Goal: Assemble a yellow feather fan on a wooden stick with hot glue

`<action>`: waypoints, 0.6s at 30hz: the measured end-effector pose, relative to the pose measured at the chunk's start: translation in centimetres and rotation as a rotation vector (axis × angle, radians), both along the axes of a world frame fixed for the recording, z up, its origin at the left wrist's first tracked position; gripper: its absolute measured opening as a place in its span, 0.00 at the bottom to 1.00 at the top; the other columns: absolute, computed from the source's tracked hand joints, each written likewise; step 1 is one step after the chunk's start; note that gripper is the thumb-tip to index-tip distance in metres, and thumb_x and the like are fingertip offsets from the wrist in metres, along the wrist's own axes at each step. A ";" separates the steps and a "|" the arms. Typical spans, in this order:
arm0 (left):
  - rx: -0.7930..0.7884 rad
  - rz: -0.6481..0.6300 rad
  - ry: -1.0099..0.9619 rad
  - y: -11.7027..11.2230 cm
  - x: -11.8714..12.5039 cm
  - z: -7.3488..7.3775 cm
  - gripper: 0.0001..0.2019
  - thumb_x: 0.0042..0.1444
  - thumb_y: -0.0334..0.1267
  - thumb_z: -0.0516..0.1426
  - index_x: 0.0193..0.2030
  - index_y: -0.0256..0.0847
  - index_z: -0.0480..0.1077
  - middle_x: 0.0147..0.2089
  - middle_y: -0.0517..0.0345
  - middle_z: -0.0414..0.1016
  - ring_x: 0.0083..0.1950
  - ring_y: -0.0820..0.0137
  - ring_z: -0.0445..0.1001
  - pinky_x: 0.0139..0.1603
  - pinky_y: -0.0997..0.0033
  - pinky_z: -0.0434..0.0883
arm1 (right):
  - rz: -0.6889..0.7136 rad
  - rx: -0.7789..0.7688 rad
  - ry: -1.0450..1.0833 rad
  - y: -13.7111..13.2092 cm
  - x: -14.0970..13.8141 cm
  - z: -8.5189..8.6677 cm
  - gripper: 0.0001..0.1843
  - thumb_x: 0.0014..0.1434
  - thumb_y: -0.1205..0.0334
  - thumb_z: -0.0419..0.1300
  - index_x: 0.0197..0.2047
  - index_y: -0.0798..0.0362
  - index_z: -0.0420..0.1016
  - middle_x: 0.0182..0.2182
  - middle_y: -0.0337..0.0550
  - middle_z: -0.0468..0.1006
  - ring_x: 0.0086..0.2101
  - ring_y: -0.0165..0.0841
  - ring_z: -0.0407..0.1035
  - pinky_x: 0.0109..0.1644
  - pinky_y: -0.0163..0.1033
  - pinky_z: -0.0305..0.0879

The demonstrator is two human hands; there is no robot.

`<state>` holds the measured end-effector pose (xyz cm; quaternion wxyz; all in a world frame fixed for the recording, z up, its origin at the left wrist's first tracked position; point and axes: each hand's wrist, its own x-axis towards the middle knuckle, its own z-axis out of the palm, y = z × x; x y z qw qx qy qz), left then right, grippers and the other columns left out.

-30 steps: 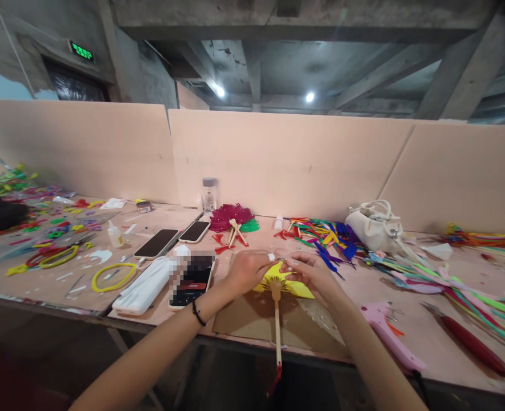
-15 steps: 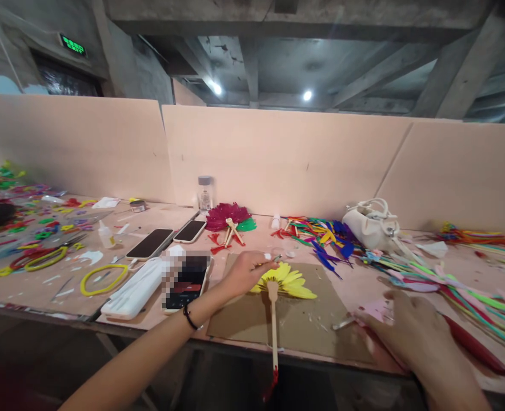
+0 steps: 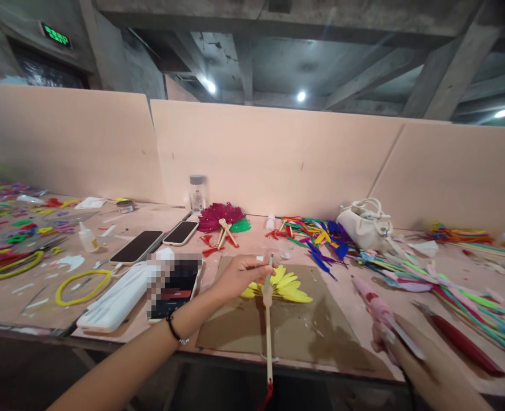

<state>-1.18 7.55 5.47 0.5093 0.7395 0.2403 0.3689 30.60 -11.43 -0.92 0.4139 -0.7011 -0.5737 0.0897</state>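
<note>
Pinched between the thumb and fingertips of my left hand (image 3: 246,275) is a small narrow greenish piece (image 3: 270,262), its exact kind unclear. Just below it lies a yellow feather fan (image 3: 293,288) with a pale wooden handle (image 3: 268,337), pointing towards me over the table edge. A red tassel (image 3: 269,391) hangs from the handle's end. To the right, my right hand (image 3: 392,342) is closed around a pink hot glue gun (image 3: 379,311), nozzle pointing forward and left. The hand is partly blurred. Brown cardboard (image 3: 333,319) lies under the fan.
Red-handled pliers (image 3: 467,345) lie right of my right hand. Coloured strips (image 3: 445,285) and a white bag (image 3: 361,225) are behind. On the left are phones (image 3: 136,247), a white power bank (image 3: 115,305) and a yellow ring (image 3: 83,287). A magenta fan (image 3: 221,220) stands near the partition.
My right hand has taken hold of the pink glue gun and lifted it off the table, nozzle turned forward. My left hand now holds the greenish piece upright over the fan. The view has shifted slightly right.
</note>
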 end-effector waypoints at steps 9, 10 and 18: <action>-0.186 -0.261 -0.009 -1.7 0.0 0.4 0.18 0.53 0.53 0.67 0.34 0.36 0.82 0.33 0.53 0.78 0.33 0.71 0.72 0.36 0.73 0.70 | 0.238 0.423 0.885 2.8 -13.6 -3.6 0.19 0.65 0.45 0.61 0.46 0.53 0.78 0.17 0.39 0.67 0.18 0.34 0.64 0.22 0.37 0.61; -0.196 -0.270 -0.009 -1.8 0.0 0.3 0.18 0.52 0.53 0.67 0.34 0.36 0.82 0.33 0.53 0.78 0.33 0.71 0.72 0.36 0.73 0.70 | 0.249 0.446 0.870 3.0 -14.3 -3.9 0.18 0.66 0.47 0.60 0.45 0.54 0.78 0.18 0.39 0.68 0.19 0.34 0.66 0.22 0.36 0.63; -0.193 -0.358 -0.035 -2.3 0.1 0.4 0.16 0.55 0.51 0.66 0.34 0.37 0.82 0.35 0.52 0.79 0.35 0.71 0.72 0.38 0.73 0.70 | 0.248 0.664 0.678 3.0 -15.5 -4.0 0.15 0.68 0.50 0.60 0.41 0.55 0.77 0.15 0.38 0.71 0.13 0.30 0.62 0.16 0.30 0.59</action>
